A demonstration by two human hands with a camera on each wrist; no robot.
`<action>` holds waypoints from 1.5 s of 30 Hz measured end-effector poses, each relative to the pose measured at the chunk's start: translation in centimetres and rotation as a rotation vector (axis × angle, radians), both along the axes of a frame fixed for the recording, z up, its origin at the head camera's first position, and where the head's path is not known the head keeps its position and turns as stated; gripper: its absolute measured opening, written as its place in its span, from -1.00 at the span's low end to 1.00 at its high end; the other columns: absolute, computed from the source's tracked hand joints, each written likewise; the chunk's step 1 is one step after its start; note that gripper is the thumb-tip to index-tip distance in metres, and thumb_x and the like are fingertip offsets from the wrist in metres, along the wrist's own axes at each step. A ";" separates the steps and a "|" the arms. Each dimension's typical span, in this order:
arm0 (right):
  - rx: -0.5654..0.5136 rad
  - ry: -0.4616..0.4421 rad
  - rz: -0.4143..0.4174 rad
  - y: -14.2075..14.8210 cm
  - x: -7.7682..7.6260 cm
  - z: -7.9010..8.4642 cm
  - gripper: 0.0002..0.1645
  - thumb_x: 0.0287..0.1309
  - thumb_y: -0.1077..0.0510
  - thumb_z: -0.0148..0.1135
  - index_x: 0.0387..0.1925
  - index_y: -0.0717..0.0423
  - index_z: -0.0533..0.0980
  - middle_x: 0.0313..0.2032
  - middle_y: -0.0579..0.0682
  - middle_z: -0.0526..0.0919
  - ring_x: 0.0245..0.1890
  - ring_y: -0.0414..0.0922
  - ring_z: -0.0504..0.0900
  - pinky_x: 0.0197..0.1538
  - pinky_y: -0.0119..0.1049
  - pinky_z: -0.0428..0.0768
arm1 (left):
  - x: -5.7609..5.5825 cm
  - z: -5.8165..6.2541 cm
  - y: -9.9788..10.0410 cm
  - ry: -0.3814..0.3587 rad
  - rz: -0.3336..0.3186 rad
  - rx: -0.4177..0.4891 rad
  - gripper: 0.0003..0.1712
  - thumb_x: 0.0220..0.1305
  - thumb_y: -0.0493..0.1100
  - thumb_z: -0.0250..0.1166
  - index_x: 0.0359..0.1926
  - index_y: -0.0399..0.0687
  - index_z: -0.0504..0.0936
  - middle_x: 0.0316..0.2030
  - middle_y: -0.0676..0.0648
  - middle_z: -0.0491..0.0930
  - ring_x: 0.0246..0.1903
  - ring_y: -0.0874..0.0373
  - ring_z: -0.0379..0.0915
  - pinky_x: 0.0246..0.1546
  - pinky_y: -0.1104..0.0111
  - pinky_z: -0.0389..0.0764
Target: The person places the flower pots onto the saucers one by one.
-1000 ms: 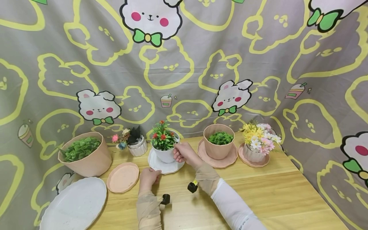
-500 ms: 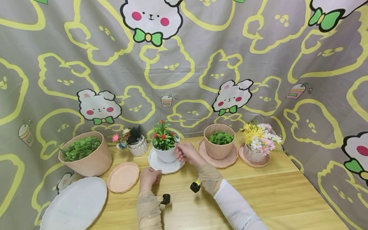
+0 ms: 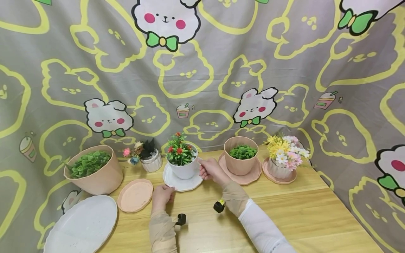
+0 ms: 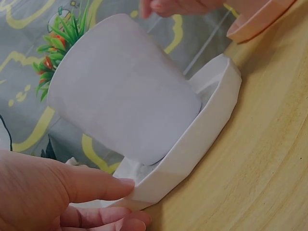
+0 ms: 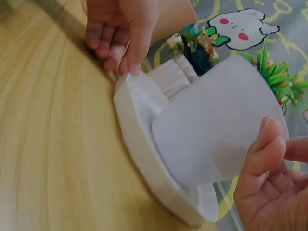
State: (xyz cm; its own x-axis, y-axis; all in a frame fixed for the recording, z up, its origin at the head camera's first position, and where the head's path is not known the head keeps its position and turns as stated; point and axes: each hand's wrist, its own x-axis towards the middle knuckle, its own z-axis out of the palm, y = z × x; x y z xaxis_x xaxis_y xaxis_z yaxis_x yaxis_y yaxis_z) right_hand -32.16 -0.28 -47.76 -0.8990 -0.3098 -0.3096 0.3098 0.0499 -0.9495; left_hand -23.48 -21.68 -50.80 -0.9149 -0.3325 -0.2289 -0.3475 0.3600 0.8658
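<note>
Surface: light wooden table, grain running left-right. Room: grey cloth backdrop on three sides, printed with yellow outlines and white bunny faces with green bows.

Counts:
- Potted plants: 5. Large pink pot with green leaves far left; small ribbed white pot with mixed flowers; white pot with red flowers centre; pink pot with green leaves; vase of yellow/white/pink daisies right.
- Saucers/plates: 5. White saucer under the white pot; bare pink saucer; large white plate front left; pink saucer under the pink pot; pink saucer under the vase.
- Hands: 2, each with a black wrist camera.

White pot with red flowers: centre of the table, sitting in the white saucer. The wrist views make it look tilted, but that may be camera angle; cannot tell.

Right hand: thumb and fingers touch the right side of the pot near the rim; the right wrist view shows the thumb against the pot wall. Grasping the pot, loose-looking.

Left hand: pinches the near edge of the white saucer, thumb on top of the rim, other fingers curled beneath.
</note>
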 end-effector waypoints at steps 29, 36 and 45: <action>0.375 0.012 0.104 0.3 0.6 -3.4 -0.50 0.37 0.18 -0.03 -0.74 0.17 0.40 -0.83 -0.05 0.46 -0.84 -0.26 0.43 -0.73 -0.48 0.44 | -0.2 0.0 -0.2 0.004 0.015 0.004 -0.75 0.30 -0.27 0.16 -0.17 -0.47 0.53 -0.57 -0.15 0.62 -0.64 0.25 0.52 -0.58 0.39 0.64; 0.380 -0.003 0.087 0.5 0.6 -3.4 -0.52 0.33 0.23 -0.06 -0.75 0.16 0.39 -0.83 -0.06 0.46 -0.83 -0.27 0.42 -0.73 -0.48 0.44 | -0.3 0.4 0.2 -0.001 0.012 -0.010 -0.75 0.30 -0.26 0.16 -0.16 -0.46 0.53 -0.54 -0.18 0.64 -0.63 0.24 0.53 -0.57 0.37 0.65; 0.375 0.006 0.083 1.3 0.6 -3.6 -0.56 0.31 0.24 -0.06 -0.72 0.16 0.40 -0.80 -0.04 0.49 -0.82 -0.26 0.46 -0.70 -0.48 0.48 | -0.3 0.2 0.7 0.014 -0.022 -0.090 -0.77 0.29 -0.24 0.19 -0.22 -0.41 0.56 -0.56 -0.16 0.65 -0.65 0.24 0.51 -0.61 0.38 0.60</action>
State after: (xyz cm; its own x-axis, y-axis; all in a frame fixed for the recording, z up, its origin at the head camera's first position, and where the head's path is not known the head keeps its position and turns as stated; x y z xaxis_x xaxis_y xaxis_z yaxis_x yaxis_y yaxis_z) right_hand -31.52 1.04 -51.34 -0.8777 -0.2482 -0.4099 0.2844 0.4187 -0.8624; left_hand -23.79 -20.93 -50.55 -0.9249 -0.3313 -0.1863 -0.3270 0.4435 0.8345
